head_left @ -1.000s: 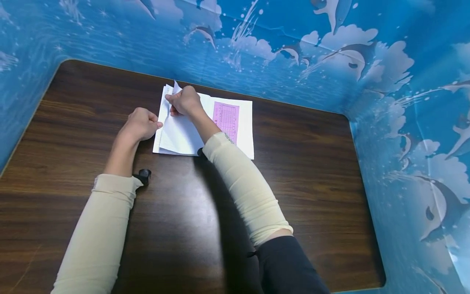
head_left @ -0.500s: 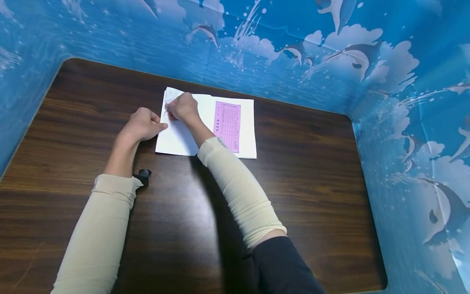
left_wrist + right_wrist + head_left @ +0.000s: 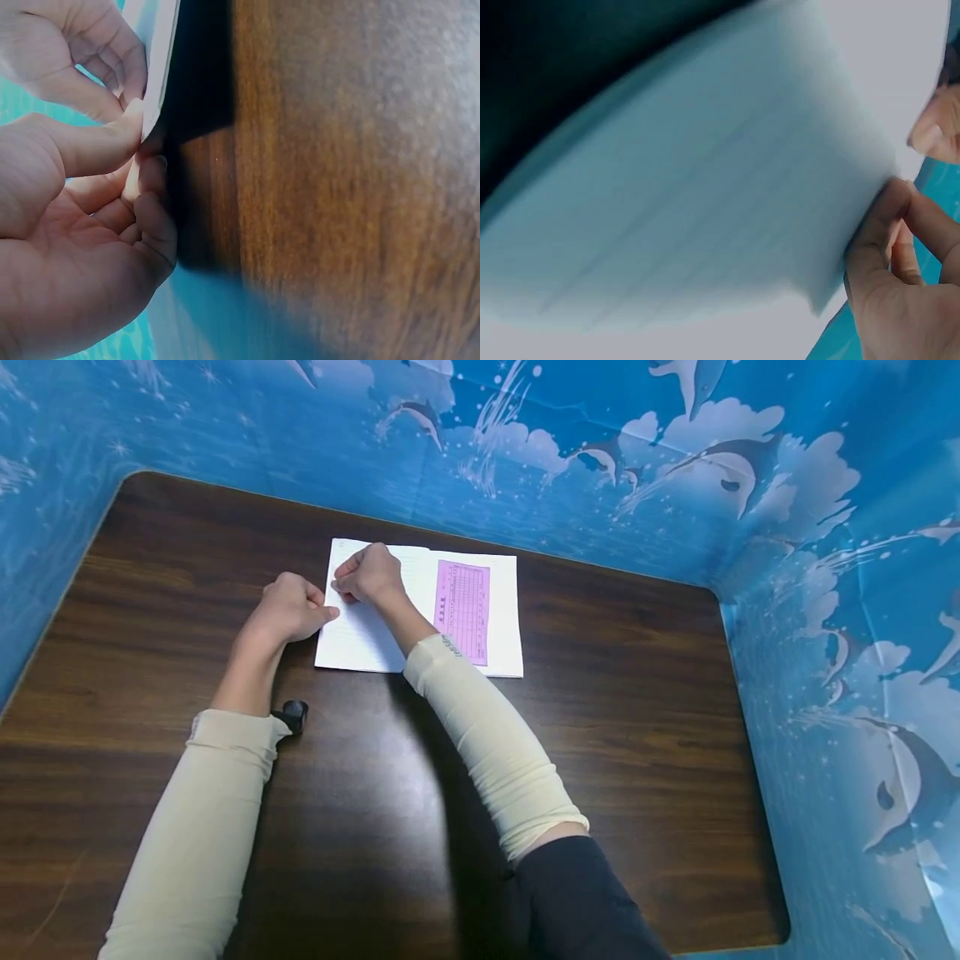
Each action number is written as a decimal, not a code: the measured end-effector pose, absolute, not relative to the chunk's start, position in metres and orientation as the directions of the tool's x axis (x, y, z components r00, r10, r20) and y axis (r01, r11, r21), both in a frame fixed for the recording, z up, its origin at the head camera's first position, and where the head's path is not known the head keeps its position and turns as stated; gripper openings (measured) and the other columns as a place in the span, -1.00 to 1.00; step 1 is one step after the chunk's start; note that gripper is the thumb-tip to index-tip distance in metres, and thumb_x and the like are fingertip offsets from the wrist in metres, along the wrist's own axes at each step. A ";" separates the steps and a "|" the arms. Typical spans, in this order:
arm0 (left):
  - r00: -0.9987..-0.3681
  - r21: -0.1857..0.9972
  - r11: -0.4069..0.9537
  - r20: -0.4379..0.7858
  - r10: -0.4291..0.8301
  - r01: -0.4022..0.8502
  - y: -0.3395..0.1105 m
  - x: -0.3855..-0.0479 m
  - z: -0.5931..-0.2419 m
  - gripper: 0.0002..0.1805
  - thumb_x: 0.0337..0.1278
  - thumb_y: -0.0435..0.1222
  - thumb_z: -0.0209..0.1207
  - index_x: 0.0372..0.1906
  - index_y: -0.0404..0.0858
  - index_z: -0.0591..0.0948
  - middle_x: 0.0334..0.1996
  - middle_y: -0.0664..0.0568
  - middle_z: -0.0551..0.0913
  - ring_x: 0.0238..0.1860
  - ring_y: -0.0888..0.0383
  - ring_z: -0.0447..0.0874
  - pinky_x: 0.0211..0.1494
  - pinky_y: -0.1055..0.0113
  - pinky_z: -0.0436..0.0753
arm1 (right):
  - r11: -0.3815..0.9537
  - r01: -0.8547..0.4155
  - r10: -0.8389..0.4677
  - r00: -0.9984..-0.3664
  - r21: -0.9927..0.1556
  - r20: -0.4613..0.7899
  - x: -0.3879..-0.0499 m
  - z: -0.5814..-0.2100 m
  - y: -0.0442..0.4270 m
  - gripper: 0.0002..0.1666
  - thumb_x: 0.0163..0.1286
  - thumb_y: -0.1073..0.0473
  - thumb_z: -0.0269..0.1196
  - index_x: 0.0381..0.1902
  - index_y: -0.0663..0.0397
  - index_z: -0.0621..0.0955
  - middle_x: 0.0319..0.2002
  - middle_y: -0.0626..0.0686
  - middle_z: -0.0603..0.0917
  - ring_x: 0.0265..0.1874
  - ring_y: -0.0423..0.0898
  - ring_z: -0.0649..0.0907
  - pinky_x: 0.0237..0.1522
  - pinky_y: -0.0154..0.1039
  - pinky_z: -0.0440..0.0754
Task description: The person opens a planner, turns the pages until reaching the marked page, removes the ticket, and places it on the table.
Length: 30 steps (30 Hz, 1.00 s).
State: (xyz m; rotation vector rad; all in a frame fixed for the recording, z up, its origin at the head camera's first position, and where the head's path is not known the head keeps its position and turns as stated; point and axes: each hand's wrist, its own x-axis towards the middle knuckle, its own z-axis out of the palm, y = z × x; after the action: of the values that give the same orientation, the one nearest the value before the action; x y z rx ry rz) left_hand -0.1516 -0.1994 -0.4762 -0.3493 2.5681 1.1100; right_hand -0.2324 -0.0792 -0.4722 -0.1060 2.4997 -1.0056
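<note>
An open booklet (image 3: 356,643) lies on the table, with a purple printed table (image 3: 463,610) on its right-hand page and faint lines on the left-hand one. My left hand (image 3: 288,610) pinches the booklet's left edge, thumb on top and the other fingers curled underneath, as the left wrist view shows. Just beyond it, my right hand (image 3: 371,575) reaches across the left-hand page. Thumb and index finger of the right hand (image 3: 904,277) meet at the outer edge of the page (image 3: 705,187), pinching it. How many sheets are between them cannot be seen.
The dark wooden table (image 3: 637,760) has rounded corners and ends close behind the booklet. A blue curtain (image 3: 525,468) printed with dolphins surrounds its back and sides. A small black device (image 3: 294,717) sits at the left wrist.
A lifted, curled page under my right hand has come down flat on the left side. The left thumb has moved slightly right onto the page. Both hands otherwise stay nearly in place.
</note>
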 end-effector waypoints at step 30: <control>-0.903 0.628 0.679 -0.410 -0.126 -0.379 -0.194 -0.151 -0.469 -0.66 0.57 -0.23 0.18 -0.37 -0.39 0.62 0.02 -0.39 0.34 0.08 -0.28 0.27 -0.09 -0.05 0.39 | 0.655 0.315 -0.163 -0.828 -0.686 -0.536 -0.265 -0.415 -0.006 -0.79 0.43 0.17 0.48 -0.09 0.19 0.79 0.00 0.07 0.85 -0.33 -0.17 0.77 -0.08 -0.34 0.79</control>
State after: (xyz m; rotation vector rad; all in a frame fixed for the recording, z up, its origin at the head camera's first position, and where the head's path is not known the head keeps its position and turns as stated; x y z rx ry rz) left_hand -0.1508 -0.1943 -0.4688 -0.3985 2.5600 1.0661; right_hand -0.2647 -0.0060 -0.4149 0.1175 2.3004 -1.1014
